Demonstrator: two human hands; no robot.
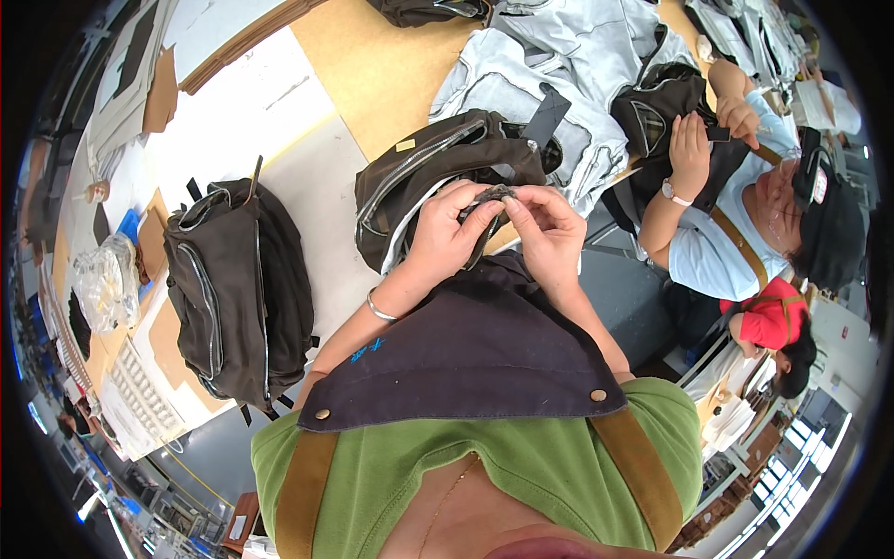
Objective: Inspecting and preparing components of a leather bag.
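Both my hands meet over a dark brown backpack (419,158) with silver zips, which lies on the table in front of me. My left hand (447,224) pinches a small dark piece of fabric (488,194) between thumb and fingers. Right beside it, my right hand (548,233) grips the end of the same piece, thumb against forefinger. Whether this piece is part of the backpack I cannot tell. A yellow tag (406,145) sits on the bag's top, and a dark strap end (548,114) sticks up at its far right.
Another brown backpack (244,289) stands on the table at my left, near a clear plastic bag (107,284). Grey-white fabric pieces (521,65) are heaped beyond my hands. To my right, a co-worker's hands (691,154) handle a dark bag (659,107). Cardboard sheets (244,47) lie far left.
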